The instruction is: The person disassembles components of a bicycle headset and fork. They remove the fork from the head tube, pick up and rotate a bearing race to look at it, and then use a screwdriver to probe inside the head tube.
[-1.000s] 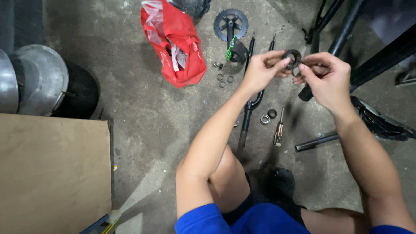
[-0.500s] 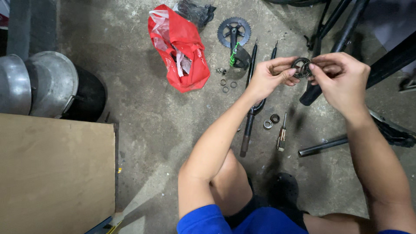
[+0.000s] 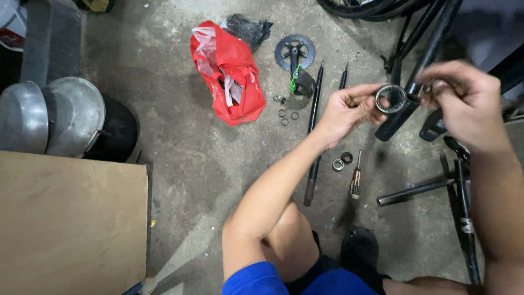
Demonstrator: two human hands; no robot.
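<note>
While the black tubular bicycle frame point(image 3: 406, 106) lies on the grey concrete floor point(image 3: 164, 136), the left hand point(image 3: 346, 112) pinches a small rigid steel bearing ring point(image 3: 391, 99) by its rim above the frame; it looks light, possibly greasy. The right hand point(image 3: 464, 104) has its fingers curled together, contents unclear.

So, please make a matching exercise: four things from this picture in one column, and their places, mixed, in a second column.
Things:
1. metal ring
2. red bag
3. screwdriver
4. wooden board

Places:
a. lower left corner
b. in the left hand
c. on the floor under the left hand
d. on the floor beside the chainring

Pairs: 1-b, 2-d, 3-c, 4-a
</note>
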